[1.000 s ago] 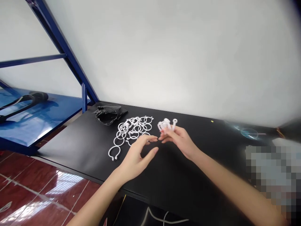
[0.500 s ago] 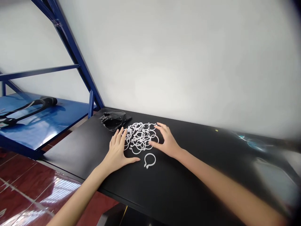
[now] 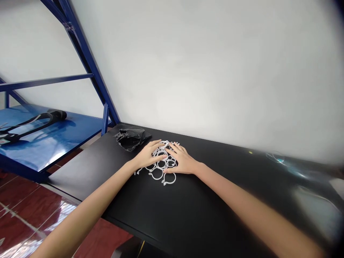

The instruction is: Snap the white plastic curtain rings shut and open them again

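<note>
A loose heap of white plastic rings, each with small tabs at a gap, lies on the black tabletop. From the left, my left hand reaches over the heap with its fingers spread and thumb apart. My right hand covers the heap's right side, fingers also stretched out and touching rings. Both hands partly hide the rings beneath them. One ring lies at the near edge of the heap, just below my right thumb. Neither hand grips a ring.
A crumpled black plastic bag lies open behind my left hand. Clear plastic sits toward the right. A white wall rises behind the table. To the left, a blue metal frame and blue shelf stand beside it.
My two hands have moved inward toward each other, over the rings. The heap is drawn closer together, and the formerly separate ring in front now sits against it.
</note>
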